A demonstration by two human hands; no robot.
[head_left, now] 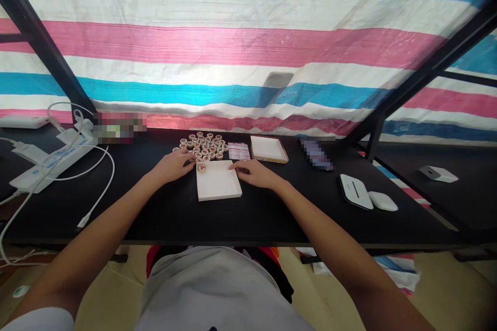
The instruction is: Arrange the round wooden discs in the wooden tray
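A cluster of round wooden xiangqi pieces (205, 148) with red and dark characters lies on the black table. My left hand (175, 165) rests at the cluster's near left side, its fingers curled on a piece at the edge. Just in front of the cluster is a shallow white box tray (219, 183), with a single red-marked piece (202, 168) in its far left corner. At the tray's far right corner, my right hand (256, 172) grips the rim, with fingertips over the inside.
A folded red-lined paper (238, 151) and a second shallow box part (268, 148) lie behind the tray. Blurred dark item (316, 154), white-topped device (355, 191) and white case (382, 200) sit right. Power strip (54, 163) and white cables (95, 207) occupy the left.
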